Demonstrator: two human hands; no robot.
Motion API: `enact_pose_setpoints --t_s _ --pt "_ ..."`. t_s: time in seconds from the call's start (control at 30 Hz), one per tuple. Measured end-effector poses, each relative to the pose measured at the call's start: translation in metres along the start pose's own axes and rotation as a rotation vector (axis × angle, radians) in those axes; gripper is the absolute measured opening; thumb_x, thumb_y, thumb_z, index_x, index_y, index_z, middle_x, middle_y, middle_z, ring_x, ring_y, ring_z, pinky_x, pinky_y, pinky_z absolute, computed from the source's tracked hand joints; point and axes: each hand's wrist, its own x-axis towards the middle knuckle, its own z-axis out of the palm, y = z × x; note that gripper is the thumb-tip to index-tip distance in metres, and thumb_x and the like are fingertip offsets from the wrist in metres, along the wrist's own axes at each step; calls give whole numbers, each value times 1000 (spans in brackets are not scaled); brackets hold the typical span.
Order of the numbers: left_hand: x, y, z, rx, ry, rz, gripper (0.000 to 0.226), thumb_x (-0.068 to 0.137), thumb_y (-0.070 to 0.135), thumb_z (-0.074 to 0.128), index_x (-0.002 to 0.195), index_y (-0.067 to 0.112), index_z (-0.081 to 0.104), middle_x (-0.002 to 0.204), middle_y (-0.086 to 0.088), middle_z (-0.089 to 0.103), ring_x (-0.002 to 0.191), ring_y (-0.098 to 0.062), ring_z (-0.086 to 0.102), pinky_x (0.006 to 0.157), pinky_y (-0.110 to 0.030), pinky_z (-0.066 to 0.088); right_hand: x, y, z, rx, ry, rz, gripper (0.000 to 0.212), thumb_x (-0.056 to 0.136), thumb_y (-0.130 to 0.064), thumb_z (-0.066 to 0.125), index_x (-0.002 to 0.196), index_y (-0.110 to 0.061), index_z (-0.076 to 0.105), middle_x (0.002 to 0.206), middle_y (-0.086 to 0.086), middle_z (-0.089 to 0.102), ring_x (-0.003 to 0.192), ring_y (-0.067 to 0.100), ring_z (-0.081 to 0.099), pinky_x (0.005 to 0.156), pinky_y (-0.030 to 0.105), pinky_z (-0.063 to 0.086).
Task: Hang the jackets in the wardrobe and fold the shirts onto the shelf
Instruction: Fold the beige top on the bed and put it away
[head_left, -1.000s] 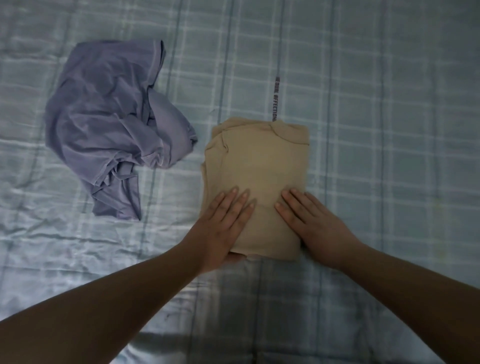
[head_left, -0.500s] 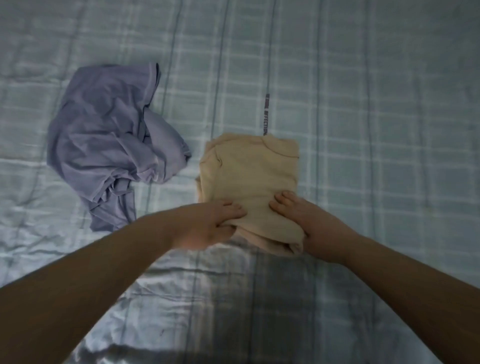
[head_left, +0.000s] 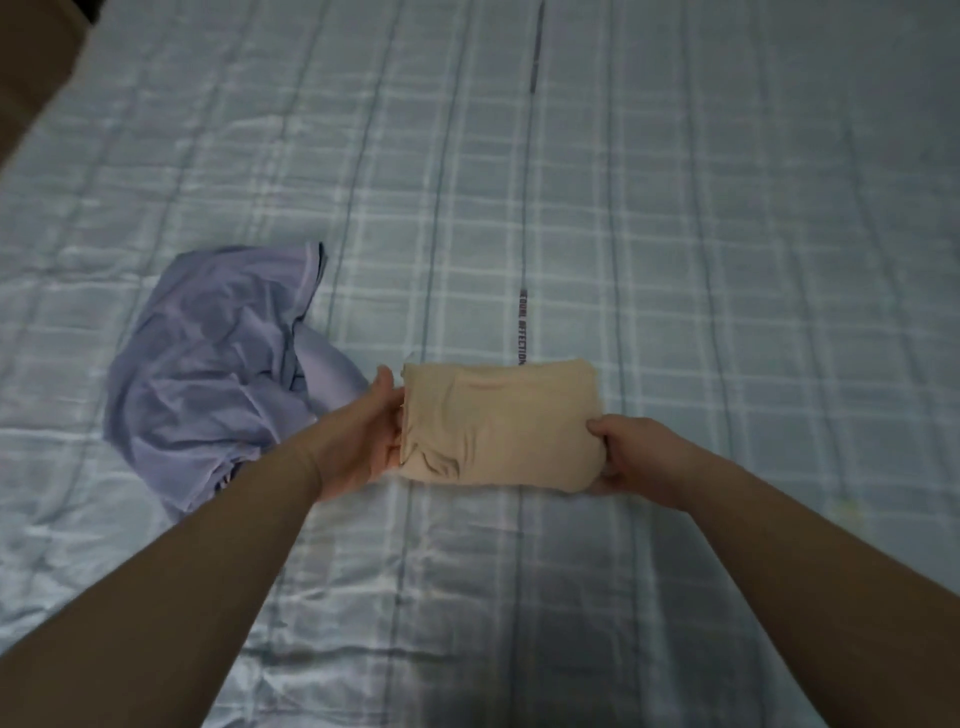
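A tan shirt (head_left: 498, 423), folded into a compact rectangle, is held between both hands just above the bed. My left hand (head_left: 371, 439) grips its left end, thumb on top and fingers underneath. My right hand (head_left: 626, 452) grips the right end the same way. A crumpled lavender shirt (head_left: 218, 369) lies unfolded on the bed to the left, partly hidden behind my left forearm.
The bed is covered by a pale blue plaid sheet (head_left: 675, 234) with a printed stripe of lettering (head_left: 521, 332) running away from me. A brown edge of furniture or wall (head_left: 31, 67) shows at the top left corner.
Both hands went from pressing flat on the tan shirt to gripping its ends. The shirt has been folded in half again and lifted off the sheet. The camera tilted up.
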Motion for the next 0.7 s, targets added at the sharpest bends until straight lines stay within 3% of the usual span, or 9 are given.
enact_pose_setpoints --t_s 0.07,0.13,0.23,0.3,0.37,0.47,0.6,0.67,0.7 --pt "1 -8 5 116 49 102 60 84 68 56 122 22 59 109 6 73 101 -15 68 85 -29 53 4 1 2 -8 32 2 24 98 -22 51 108 -4 64 95 19 58 85 33 60 85 56 54" --pt "3 -19 9 254 150 178 71 69 57 80 123 17 59 111 0 73 102 -20 69 86 -37 53 5 4 4 -20 62 -15 26 99 -25 52 107 -4 64 93 19 59 80 32 60 79 50 55" --pt "7 -36 18 586 498 294 33 88 37 70 94 5 63 81 -7 67 70 -14 59 65 -24 44 5 13 9 -105 126 -92 24 101 -31 50 94 -11 61 89 20 58 76 31 56 73 42 48" --pt "13 -43 23 768 691 339 35 94 31 62 77 1 55 67 -9 51 61 -16 45 53 -18 31 11 19 16 -321 235 -149 30 102 -33 46 81 -15 58 92 20 62 82 34 59 80 40 50" --pt "20 -45 25 753 768 383 37 96 27 60 69 5 48 62 -6 46 59 -17 42 50 -19 30 13 22 27 -493 379 -189 39 104 -32 38 78 -10 58 88 17 61 83 31 57 77 35 44" --pt "28 -41 28 754 827 368 37 97 29 57 69 7 48 60 0 46 61 -18 44 49 -20 28 15 26 38 -460 556 -215 46 103 -34 40 69 -6 55 74 13 57 77 32 55 72 35 40" --pt "22 -32 34 645 844 350 20 95 29 61 88 11 59 71 8 54 68 -11 50 54 -4 34 12 29 37 -260 595 -228 41 98 -37 52 65 -12 56 64 6 57 70 29 57 68 36 43" --pt "5 -29 40 537 866 389 30 94 26 62 117 9 55 98 0 62 85 -12 58 68 -4 39 4 29 38 -169 615 -264 22 95 -34 56 83 -16 61 78 3 63 79 27 63 74 37 49" --pt "-4 -32 43 581 884 473 39 94 24 60 128 7 50 113 -7 60 99 -18 59 82 -12 43 -1 30 40 -149 634 -275 16 94 -32 56 96 -17 60 88 3 65 88 27 64 79 38 50"
